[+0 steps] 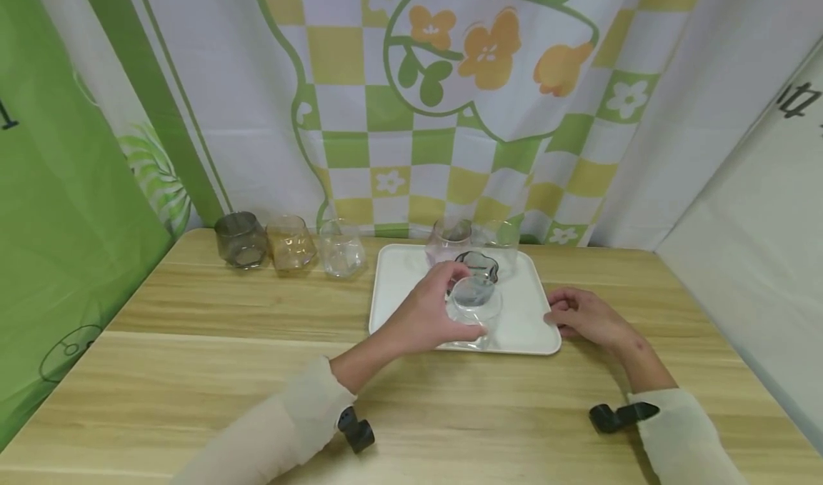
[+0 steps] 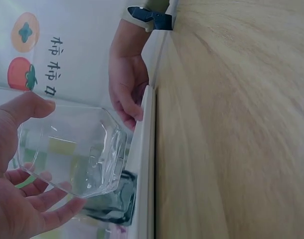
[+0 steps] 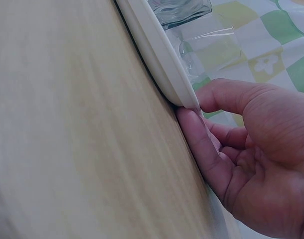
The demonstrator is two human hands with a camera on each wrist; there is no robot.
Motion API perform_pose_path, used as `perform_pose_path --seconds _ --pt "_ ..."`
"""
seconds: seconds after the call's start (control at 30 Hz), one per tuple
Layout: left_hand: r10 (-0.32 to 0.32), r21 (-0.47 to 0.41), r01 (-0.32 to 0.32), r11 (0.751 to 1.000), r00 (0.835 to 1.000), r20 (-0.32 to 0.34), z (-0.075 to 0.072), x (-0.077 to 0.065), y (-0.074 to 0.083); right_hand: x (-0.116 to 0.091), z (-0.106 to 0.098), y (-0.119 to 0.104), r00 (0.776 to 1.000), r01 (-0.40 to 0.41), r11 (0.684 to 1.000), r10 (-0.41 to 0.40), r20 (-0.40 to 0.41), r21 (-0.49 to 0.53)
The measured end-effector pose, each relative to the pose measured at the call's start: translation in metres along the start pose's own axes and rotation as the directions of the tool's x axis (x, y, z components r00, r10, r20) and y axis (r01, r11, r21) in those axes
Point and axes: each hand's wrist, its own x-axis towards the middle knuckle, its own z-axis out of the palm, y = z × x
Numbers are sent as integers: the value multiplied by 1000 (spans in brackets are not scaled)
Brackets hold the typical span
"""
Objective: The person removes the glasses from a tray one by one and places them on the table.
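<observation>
My left hand (image 1: 421, 312) holds a clear glass (image 1: 477, 308) over the front middle of the white tray (image 1: 397, 278), thumb on one side and fingers on the other. In the left wrist view this clear glass (image 2: 75, 154) shows faceted lower sides; whether its base touches the tray I cannot tell. Just behind it on the tray stands a grey glass (image 1: 482, 262) with a wavy rim. A pinkish glass (image 1: 444, 238) and another clear glass (image 1: 506, 238) stand at the tray's back. At the tray's right edge, my right hand (image 1: 588, 317) pinches the rim between thumb and finger (image 3: 199, 132).
Left of the tray, a dark grey glass (image 1: 241, 241), an amber glass (image 1: 291, 243) and a clear glass (image 1: 342, 249) stand in a row along the back of the wooden table (image 1: 257, 385). A patterned curtain (image 1: 398, 142) hangs right behind the table.
</observation>
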Motion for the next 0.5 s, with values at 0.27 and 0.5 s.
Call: perform_pose_path --seconds 0.27,0.5 --pt "8 -62 -12 998 998 -59 -29 -16 -10 1 3 0 1000 2 1000 -2 8 -2" --pt "-52 -59 46 997 995 -90 -56 -32 -15 1 1 1 1000 16 1000 -16 16 -1"
